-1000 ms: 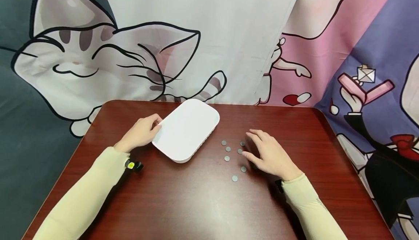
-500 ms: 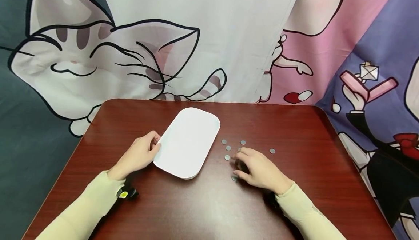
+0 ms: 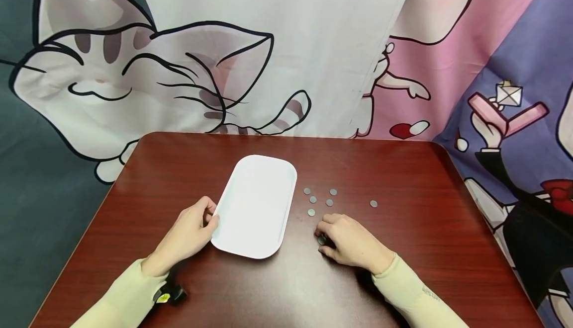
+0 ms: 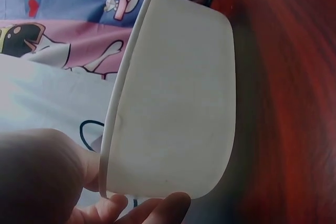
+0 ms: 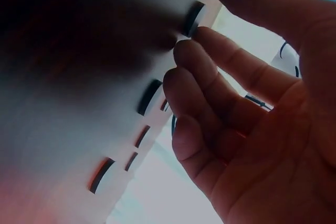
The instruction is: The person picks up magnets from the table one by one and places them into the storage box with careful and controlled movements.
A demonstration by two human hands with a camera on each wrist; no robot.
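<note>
A white plastic tub (image 3: 255, 206) stands left of centre on the table. My left hand (image 3: 188, 236) holds its left rim. In the left wrist view, the thumb lies against the rim and fingertips (image 4: 173, 205) are on the side wall (image 4: 178, 93). My right hand (image 3: 349, 243) is low over the table, right of the tub, with bent fingers and thumb apart. A small grey disc (image 3: 321, 240) lies at its fingertips, also visible in the right wrist view as a thin disc (image 5: 194, 19) by the index finger. Several more grey discs (image 3: 313, 199) lie beyond the hand.
One disc (image 3: 373, 204) lies apart, to the right. The dark red-brown table (image 3: 394, 169) ends at its back edge before a printed cartoon curtain (image 3: 331, 44). A black band (image 3: 170, 294) shows at the left wrist.
The tub has come nearer and turned slightly, with my left hand on it. My right hand has moved left and nearer, uncovering the far-right disc. One disc near the hand is now out of sight.
</note>
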